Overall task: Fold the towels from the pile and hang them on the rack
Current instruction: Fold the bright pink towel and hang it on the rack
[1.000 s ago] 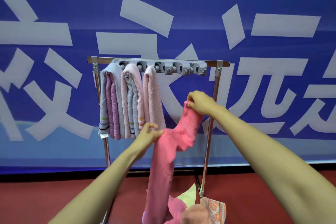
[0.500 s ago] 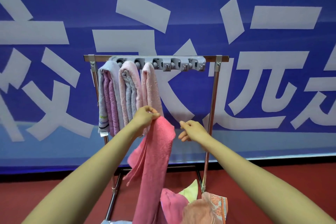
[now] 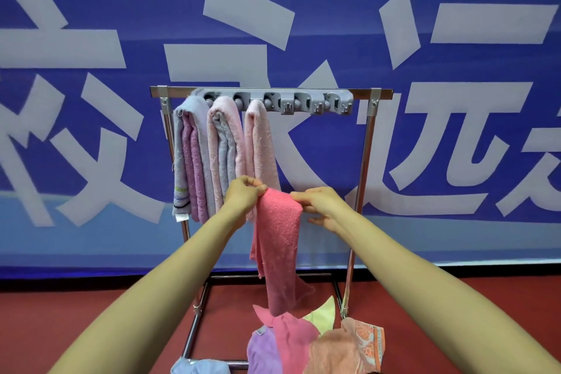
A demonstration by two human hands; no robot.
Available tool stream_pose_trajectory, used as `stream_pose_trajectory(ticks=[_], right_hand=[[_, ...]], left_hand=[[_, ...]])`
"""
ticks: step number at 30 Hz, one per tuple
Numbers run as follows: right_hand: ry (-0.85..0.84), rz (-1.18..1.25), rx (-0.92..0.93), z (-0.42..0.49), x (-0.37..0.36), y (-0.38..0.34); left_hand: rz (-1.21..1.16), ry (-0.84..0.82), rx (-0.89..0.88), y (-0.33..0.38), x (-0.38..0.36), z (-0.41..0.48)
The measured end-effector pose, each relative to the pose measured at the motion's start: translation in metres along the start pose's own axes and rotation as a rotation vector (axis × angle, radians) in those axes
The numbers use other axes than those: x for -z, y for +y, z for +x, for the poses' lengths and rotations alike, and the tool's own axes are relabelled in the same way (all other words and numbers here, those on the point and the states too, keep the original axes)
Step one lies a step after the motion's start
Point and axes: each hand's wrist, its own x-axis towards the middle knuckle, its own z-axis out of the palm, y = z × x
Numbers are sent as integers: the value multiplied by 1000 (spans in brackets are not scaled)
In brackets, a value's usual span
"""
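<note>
Hands are closer together than half a second ago: right hand point(image 3: 323, 206) has come in and now pinches the pink towel point(image 3: 277, 240) top beside the left hand point(image 3: 243, 199), both gripping it below the rack point(image 3: 362, 143). Pile point(image 3: 315, 343) is cut off at the bottom. Banner point(image 3: 91, 9) characters are cropped, can't read them.

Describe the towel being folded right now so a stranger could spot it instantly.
Start at the metal rack before the blue banner. In front of it, both hands pinch the top of a coral-pink terry towel. Unlike the paler towels hung on the rack, it dangles freely toward the pile.
</note>
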Motion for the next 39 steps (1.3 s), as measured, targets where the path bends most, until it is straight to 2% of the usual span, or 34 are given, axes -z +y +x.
stream_pose_trajectory(ticks=[3,5,7,9,12,15,18,20,22,25,26,27,30,32,34,37,39], right_hand=[[96,18,90,5,1,-5],[258,-157,230,6,2,-7],[321,-356,361,3,1,-8],[283,-412,293,4,-2,-4],[160,-398,21,3,-3,2],[-33,-75,-151,-2,4,3],[-56,73,-133,-1,7,1],[-1,54,-40,2,5,1],[117,-42,138,3,2,2],[343,-457,540,-2,-4,7],[365,-495,600,-2,-7,10],[349,-473,577,-4,-10,9],[239,-400,266,2,-5,1],[141,-289,165,5,4,-4],[75,-168,187,5,11,-9],[81,-153,340,4,15,-12],[72,-110,377,6,15,-13]], left_hand=[[18,16,-8,-1,-1,-1],[34,32,-25,-1,-4,-3],[25,56,-51,-2,-9,-5],[-4,66,-69,-1,-12,-6],[-23,59,-84,0,-12,-8],[-8,60,-93,-1,-12,-9],[42,67,-90,-4,-8,-9],[89,62,-97,-4,-5,-11],[124,63,-117,-4,-4,-12],[102,71,-125,-6,-7,-13],[84,76,-123,-5,-9,-13],[69,74,-119,-4,-10,-13],[56,65,-107,-2,-12,-13],[50,67,-100,-2,-11,-13],[38,74,-98,-1,-9,-12],[17,55,-105,3,-8,-11],[-13,54,-117,8,-7,-11]])
